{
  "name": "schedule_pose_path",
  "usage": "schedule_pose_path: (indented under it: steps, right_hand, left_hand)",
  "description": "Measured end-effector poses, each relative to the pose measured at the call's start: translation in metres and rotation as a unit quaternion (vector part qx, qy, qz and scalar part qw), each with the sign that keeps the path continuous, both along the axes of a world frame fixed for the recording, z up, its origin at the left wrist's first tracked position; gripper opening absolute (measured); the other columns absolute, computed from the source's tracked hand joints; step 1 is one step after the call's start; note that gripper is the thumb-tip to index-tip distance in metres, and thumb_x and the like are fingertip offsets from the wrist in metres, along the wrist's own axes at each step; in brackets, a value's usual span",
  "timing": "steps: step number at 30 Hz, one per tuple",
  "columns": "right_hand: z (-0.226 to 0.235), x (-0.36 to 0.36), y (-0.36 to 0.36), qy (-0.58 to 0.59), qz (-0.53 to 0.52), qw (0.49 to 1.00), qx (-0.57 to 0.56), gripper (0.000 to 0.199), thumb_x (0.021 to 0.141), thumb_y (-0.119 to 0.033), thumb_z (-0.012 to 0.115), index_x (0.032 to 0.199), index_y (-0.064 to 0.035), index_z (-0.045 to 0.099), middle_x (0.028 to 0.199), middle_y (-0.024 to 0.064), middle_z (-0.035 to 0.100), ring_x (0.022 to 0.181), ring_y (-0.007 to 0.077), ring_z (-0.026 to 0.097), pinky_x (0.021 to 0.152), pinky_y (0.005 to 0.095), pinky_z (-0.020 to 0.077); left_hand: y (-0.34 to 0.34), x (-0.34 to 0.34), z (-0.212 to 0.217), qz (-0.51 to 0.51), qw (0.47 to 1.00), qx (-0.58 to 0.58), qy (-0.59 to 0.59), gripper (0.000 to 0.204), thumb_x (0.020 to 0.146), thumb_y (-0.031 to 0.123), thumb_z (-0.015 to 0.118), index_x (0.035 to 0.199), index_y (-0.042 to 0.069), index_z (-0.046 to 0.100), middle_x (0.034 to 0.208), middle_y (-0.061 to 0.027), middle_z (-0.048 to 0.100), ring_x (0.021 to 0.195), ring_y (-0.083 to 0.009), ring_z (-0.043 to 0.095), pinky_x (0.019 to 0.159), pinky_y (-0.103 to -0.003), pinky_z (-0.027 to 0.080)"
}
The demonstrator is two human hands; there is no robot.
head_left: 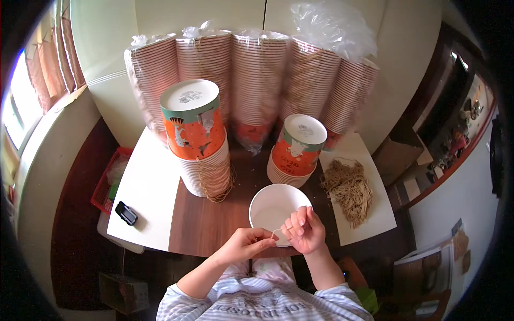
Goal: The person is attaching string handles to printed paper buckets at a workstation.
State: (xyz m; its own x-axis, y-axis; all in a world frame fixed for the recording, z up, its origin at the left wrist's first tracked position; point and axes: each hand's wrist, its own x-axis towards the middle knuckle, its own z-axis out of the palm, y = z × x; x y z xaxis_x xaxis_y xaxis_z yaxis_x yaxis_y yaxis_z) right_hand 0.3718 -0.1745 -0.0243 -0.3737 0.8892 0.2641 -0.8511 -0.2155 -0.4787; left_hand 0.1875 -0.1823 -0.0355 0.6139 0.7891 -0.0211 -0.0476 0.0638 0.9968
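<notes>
A short pale string (276, 232) runs between my two hands at the table's front edge. My left hand (247, 244) pinches one end between thumb and fingertips. My right hand (305, 230) is closed with curled fingers around the other end. Directly behind them stands a white paper bucket (273, 206), its open mouth facing up; my right hand covers part of its rim. To the right, a tangled heap of tan twine (349, 190) lies on the white part of the table.
Upside-down orange and green paper buckets are stacked at left (195, 123) and centre right (297, 147), the left stack with string loops (216, 179) on its side. Tall plastic-wrapped bucket stacks (259, 80) line the back. A small black case (126, 213) lies left, near a red basket (101, 182).
</notes>
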Motion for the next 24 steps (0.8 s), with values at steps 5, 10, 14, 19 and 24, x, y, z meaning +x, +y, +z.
schedule_pose_path:
  steps: [5,10,14,19,24]
  right_hand:
    - [0.002,0.0,0.003,-0.107,-0.039,0.993,0.029,0.036,0.093,-0.031,0.036,0.07,-0.0063,0.048,0.058,0.0025,0.045,0.051,0.0121,0.037,0.052,0.0266,0.0312]
    - [0.008,-0.002,0.016,-0.586,-0.209,0.748,0.233,0.012,0.078,-0.011,0.063,0.089,-0.0047,0.064,0.055,-0.0007,0.049,0.053,0.0023,0.042,0.049,0.0188,0.0349]
    - [0.005,-0.011,0.032,-0.66,-0.248,0.607,0.366,0.013,0.074,-0.014,0.066,0.084,-0.0053,0.067,0.052,0.0027,0.054,0.044,0.0096,0.049,0.046,0.0212,0.0388]
    - [0.015,-0.016,0.051,-0.699,-0.183,0.587,0.366,0.015,0.076,-0.023,0.063,0.081,-0.0098,0.068,0.068,0.009,0.064,0.058,0.0197,0.061,0.055,0.0324,0.047]
    - [0.014,-0.021,0.062,-0.726,-0.113,0.605,0.307,0.013,0.073,-0.018,0.059,0.077,-0.0076,0.065,0.066,0.0088,0.063,0.059,0.0195,0.062,0.056,0.0312,0.0472]
  left_hand:
    - [0.005,-0.005,0.0,0.05,0.998,0.024,-0.027,0.018,0.085,0.012,0.057,0.09,-0.004,0.061,0.077,-0.0041,0.063,0.072,-0.0065,0.056,0.062,-0.02,0.046]
    - [0.024,-0.022,0.009,0.143,0.964,0.174,0.141,0.01,0.074,0.01,0.067,0.082,0.003,0.065,0.064,-0.0071,0.057,0.056,-0.0104,0.053,0.052,-0.025,0.043]
    - [0.037,-0.023,0.027,0.156,0.924,0.287,0.2,0.01,0.068,0.009,0.066,0.076,0.004,0.064,0.064,-0.0085,0.058,0.059,-0.021,0.055,0.055,-0.03,0.045]
    - [0.054,-0.027,0.016,0.174,0.874,0.377,0.251,0.009,0.067,0.011,0.067,0.07,0.003,0.062,0.064,-0.0092,0.057,0.062,-0.0248,0.056,0.057,-0.032,0.046]
    - [0.06,-0.026,0.005,0.172,0.896,0.337,0.234,0.009,0.069,0.01,0.066,0.071,0.003,0.062,0.063,-0.0091,0.056,0.061,-0.0229,0.057,0.056,-0.031,0.046]
